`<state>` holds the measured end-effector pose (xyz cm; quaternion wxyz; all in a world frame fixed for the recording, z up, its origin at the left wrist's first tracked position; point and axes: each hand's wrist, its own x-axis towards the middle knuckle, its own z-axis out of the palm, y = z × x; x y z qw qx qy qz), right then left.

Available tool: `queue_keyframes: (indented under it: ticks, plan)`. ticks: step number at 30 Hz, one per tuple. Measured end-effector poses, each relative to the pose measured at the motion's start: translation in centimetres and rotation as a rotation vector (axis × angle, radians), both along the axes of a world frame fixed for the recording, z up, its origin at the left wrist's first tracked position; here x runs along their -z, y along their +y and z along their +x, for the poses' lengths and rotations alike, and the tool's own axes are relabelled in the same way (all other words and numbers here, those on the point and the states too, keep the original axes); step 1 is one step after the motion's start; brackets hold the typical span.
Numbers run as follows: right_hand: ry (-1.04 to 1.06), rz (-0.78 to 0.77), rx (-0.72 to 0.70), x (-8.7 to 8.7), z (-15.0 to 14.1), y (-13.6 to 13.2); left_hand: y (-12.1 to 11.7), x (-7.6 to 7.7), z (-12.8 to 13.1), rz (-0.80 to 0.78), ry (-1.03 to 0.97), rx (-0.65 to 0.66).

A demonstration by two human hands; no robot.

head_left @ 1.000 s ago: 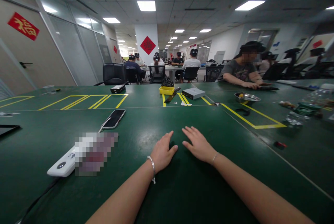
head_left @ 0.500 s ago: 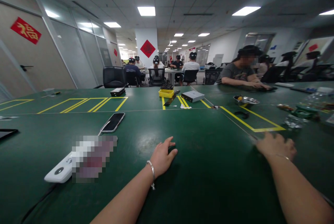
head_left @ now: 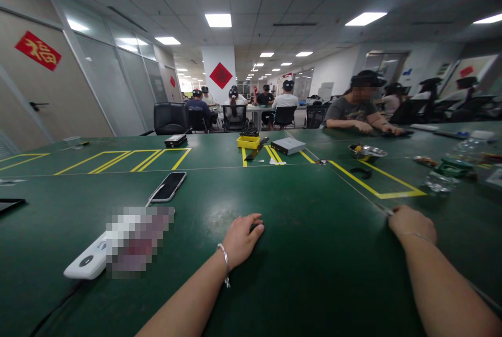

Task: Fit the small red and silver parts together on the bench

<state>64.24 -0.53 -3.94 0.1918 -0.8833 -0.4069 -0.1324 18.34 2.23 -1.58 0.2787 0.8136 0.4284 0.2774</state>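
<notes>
My left hand (head_left: 243, 240) rests on the green table (head_left: 314, 253) with a silver bracelet at its wrist. Its thumb and fingers are apart, and nothing shows between them. Over to the right, my right hand (head_left: 413, 224) is closed, knuckles up, on the thin line that runs across the table. A small pale bit shows at its left edge. The curled fingers hide what they hold, if anything. A phone (head_left: 170, 186) with a white cable lies beyond my left hand to the left. Nearer is a white device (head_left: 88, 261) with a black cord, partly blurred out.
Farther back are a yellow basket (head_left: 248, 142) with black items, a grey box (head_left: 288, 145) and a black box (head_left: 176, 141). On the right are a metal bowl (head_left: 367, 152), a black curved piece (head_left: 361, 173) and plastic bottles (head_left: 443, 180). A person (head_left: 358, 109) sits across the table.
My right hand's fingers, spread and blurred before, have curled in and come to rest on the table. My left hand has stayed almost in place, its fingers slightly lower.
</notes>
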Motion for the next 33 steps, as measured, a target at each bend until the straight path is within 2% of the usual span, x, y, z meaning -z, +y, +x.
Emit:
queue_keyframes:
  ticks: [3,6,10,12,15,19,22,24,26,28,31,33]
  plan:
    - [0.124,-0.147,0.072,-1.0,-1.4,-0.2,-0.1,-0.2,0.0,0.0,0.028,0.006]
    - [0.163,-0.225,0.061,-1.9,-2.6,-0.3,-0.2,-0.5,0.1,-0.003,0.072,0.001]
    - [0.177,-0.217,0.09,-2.7,-3.6,-0.3,-0.2,-0.6,0.1,0.005,0.086,0.003]
    - [0.153,-0.172,0.056,-3.2,-4.5,0.1,-0.2,-0.6,0.1,0.012,0.074,0.005]
    - [0.112,-0.071,-0.153,-4.0,-7.4,1.2,-0.1,-0.5,0.1,0.023,0.055,0.009]
    - [0.04,0.022,-0.638,-4.8,-15.2,2.7,0.1,-0.1,0.1,0.036,0.048,-0.003]
    - [0.001,-0.042,-0.968,-4.7,-22.2,2.6,0.2,0.2,0.1,0.061,0.035,-0.066]
    - [-0.027,-0.1,-1.115,-4.4,-26.2,2.0,0.3,0.3,0.2,0.089,0.034,-0.074]
    - [-0.06,-0.125,-1.197,-3.9,-29.0,1.1,0.3,0.3,0.2,0.117,0.063,-0.043]
    - [-0.077,-0.122,-1.236,-3.5,-30.6,0.4,0.3,0.1,0.3,0.129,0.11,-0.003]
    - [-0.029,-0.123,-1.288,-3.5,-30.7,0.1,0.4,-0.1,0.3,0.098,0.122,0.025]
    - [0.015,-0.106,-1.279,-3.8,-29.4,0.8,0.4,-0.1,0.2,0.048,0.078,0.003]
